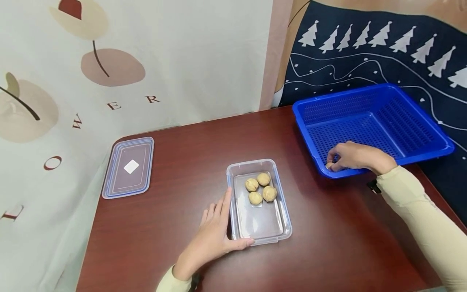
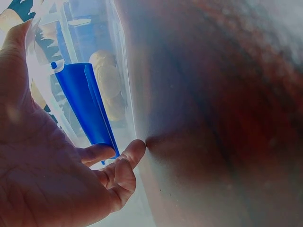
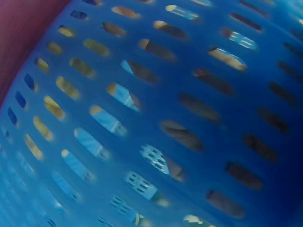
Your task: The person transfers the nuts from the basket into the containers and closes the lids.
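Walnut [image 1: 329, 165] at the near-left corner of the basket [image 1: 355, 127], pinched by thumb and fingers of my right hand [image 1: 352, 157]. Left hand [image 1: 209, 239] spread, touching the box [image 1: 258, 223] holding four others [image 1: 269, 194]. I judge it light, hard-shelled, apt to roll; grip across its widest part.

The head view looks forward and down from above a glossy red-brown surface [image 1: 182, 162]. The left wrist view, rolled sideways, looks closely past the left hand [image 1: 211, 237]; both share that hand and the clear rectangular plastic container [image 1: 251, 225]. The right wrist view nearly presses against the blue perforated plastic basket [image 1: 359, 132], also at the head frame's upper right.
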The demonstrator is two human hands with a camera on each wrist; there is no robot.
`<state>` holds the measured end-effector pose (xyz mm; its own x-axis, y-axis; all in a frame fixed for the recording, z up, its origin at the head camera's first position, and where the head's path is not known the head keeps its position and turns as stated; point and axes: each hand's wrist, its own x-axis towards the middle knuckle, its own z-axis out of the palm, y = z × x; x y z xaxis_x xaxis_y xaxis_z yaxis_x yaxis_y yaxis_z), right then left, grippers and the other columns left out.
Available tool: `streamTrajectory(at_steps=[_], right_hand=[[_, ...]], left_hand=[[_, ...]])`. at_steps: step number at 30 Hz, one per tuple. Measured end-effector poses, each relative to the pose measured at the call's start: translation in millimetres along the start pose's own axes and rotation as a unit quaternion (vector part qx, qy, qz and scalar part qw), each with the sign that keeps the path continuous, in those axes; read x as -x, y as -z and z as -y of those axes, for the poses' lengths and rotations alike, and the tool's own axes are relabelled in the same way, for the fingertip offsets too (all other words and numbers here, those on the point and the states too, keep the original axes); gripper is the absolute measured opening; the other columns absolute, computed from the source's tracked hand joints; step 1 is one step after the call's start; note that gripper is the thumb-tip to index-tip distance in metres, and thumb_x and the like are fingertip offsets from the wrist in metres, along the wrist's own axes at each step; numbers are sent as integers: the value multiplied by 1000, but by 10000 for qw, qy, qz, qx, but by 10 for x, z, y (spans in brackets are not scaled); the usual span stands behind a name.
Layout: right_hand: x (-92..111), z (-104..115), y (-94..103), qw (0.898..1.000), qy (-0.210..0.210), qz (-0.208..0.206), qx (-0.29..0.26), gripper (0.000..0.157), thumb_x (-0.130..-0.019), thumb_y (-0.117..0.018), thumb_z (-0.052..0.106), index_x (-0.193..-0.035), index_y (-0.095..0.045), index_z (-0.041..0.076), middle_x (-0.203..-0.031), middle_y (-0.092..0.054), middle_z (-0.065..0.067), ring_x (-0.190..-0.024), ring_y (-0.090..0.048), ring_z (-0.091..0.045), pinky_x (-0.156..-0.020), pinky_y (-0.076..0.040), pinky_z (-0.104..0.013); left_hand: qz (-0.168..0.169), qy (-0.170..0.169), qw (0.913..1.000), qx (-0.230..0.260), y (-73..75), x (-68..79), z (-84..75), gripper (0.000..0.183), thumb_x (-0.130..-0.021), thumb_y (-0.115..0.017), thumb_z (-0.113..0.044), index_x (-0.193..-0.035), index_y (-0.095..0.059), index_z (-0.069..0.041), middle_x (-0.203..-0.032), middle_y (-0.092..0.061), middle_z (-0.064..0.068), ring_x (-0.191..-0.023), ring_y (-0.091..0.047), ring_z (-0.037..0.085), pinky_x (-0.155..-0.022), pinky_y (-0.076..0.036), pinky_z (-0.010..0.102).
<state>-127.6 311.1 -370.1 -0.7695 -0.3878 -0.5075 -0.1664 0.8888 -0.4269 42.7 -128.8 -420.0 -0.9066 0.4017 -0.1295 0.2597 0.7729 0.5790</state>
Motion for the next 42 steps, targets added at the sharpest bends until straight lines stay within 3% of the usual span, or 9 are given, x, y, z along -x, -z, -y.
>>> streamTrajectory(at_steps=[7, 12, 15, 18, 22, 25, 36, 42], right_hand=[[-15, -13, -7, 9984, 51, -377, -426, 17, -99, -80, 23, -108, -79, 8, -79, -63, 0, -72, -58, -20, -64, -44, -37], [41, -17, -36, 9923, 22, -1085, -600, 30, -101, -79, 23, -122, -76, 2, -89, -71, -6, -69, -65, -21, -63, -52, -39], [96, -5, -62, 9848, 86, -1626, -609, 32, -101, -79, 23, -124, -75, 2, -96, -73, -10, -67, -66, -22, -61, -54, -39], [149, 10, -106, 9714, 238, -2297, -551, 29, -98, -80, 22, -120, -76, 4, -97, -75, -11, -66, -65, -20, -58, -50, -36], [209, 42, -178, 9450, 490, -3205, -430, 25, -95, -83, 20, -115, -78, 7, -91, -74, -5, -68, -58, -19, -57, -42, -33], [238, 88, -245, 9275, 656, -3649, -486, 22, -95, -84, 19, -114, -79, 9, -83, -69, -2, -67, -54, -19, -55, -39, -31], [232, 251, -430, 8819, 1307, -4452, -832, 30, -91, -89, 9, -119, -78, 10, -79, -62, 1, -67, -52, -12, -58, -37, -19], [235, 302, -496, 8617, 1757, -4686, -842, 36, -86, -91, 4, -119, -79, 11, -78, -60, 3, -65, -52, -7, -59, -39, -15]], left_hand=[[-4, -5, 10000, -58, 12, 1, 15, 147, -77, -76, -88, -177, 6, -19, -166, -43, 22, -137, -43, 40, -119, -28, 63], [-15, -8, 10000, -75, 11, -2, 12, 147, -76, -75, -89, -177, 6, -19, -165, -43, 22, -137, -43, 41, -119, -29, 64], [-34, -31, 10000, -69, 9, -6, 5, 146, -77, -75, -89, -177, 5, -18, -166, -43, 21, -136, -44, 41, -119, -29, 63], [-16, -56, 10000, -75, 9, -5, 1, 146, -77, -75, -89, -177, 5, -17, -166, -43, 21, -137, -45, 41, -118, -29, 63], [-11, -73, 10000, -49, 14, -12, -4, 146, -78, -76, -87, -177, 5, -17, -165, -43, 21, -137, -44, 41, -119, -29, 64], [-31, -72, 9999, -81, 16, -10, -5, 146, -78, -75, -88, -177, 5, -18, -166, -43, 21, -137, -44, 41, -118, -30, 64], [-50, -9, 9999, -101, -4, 38, 14, 145, -78, -75, -88, -177, 5, -18, -166, -43, 22, -139, -44, 41, -118, -30, 64], [-62, -39, 9999, -116, 3, 5, 4, 146, -78, -75, -88, -176, 6, -17, -166, -43, 22, -138, -44, 40, -119, -30, 62]])
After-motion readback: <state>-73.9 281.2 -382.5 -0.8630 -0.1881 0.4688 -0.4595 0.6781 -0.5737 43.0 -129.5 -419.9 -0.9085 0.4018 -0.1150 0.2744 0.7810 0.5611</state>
